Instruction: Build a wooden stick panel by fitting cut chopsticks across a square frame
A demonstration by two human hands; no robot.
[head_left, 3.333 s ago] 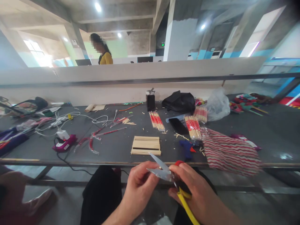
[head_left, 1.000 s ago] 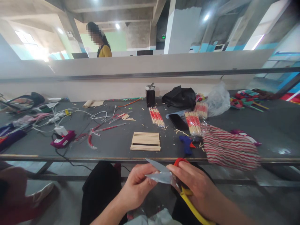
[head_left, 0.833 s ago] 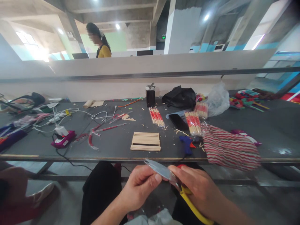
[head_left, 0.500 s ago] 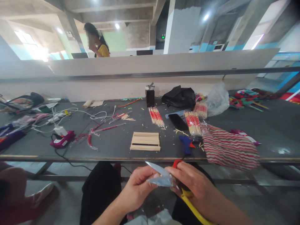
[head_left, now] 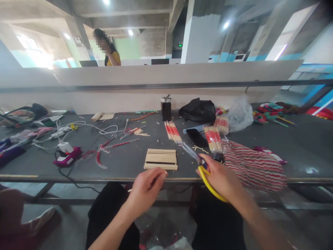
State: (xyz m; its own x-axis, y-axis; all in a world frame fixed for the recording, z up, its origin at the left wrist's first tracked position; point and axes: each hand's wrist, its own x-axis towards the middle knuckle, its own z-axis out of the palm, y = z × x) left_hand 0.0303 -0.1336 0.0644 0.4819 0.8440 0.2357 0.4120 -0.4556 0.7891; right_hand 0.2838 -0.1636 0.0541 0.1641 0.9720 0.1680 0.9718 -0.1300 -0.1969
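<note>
Crumpled clear plastic (head_left: 179, 243) is seen low down between 2 dark-clothed legs, and a pale shoe (head_left: 45, 218) is shown on the grey floor at the left. By the near edge of the dark, smooth table (head_left: 127, 159), a thin stick (head_left: 130, 190) is pinched in the left hand (head_left: 145, 189), both its ends left showing. Scissors (head_left: 209, 184) with yellow handles are grasped by the right hand (head_left: 218, 173), their blades pointed away over the tabletop. Just beyond the left hand, a flat rectangle of pale wooden sticks (head_left: 161, 155) is laid out, broken by 1 dark gap. It is flanked, well apart, by a purple power strip (head_left: 68, 157) at the left and a rippled red-and-grey striped cloth (head_left: 255, 166) at the right. Farther back, 3 bundles of sticks (head_left: 213, 139) with red bands are scattered around a glossy black phone (head_left: 197, 138). White cables (head_left: 109, 131) are tangled at the left. Metal pieces are held upright in a canister (head_left: 163, 99), its other contents hidden; a soft black bag (head_left: 197, 109) and a translucent plastic bag (head_left: 240, 114) are placed nearby. The table is backed by a pale partition (head_left: 145, 74), beyond which 1 person in yellow (head_left: 114, 58) is seen under concrete beams.
</note>
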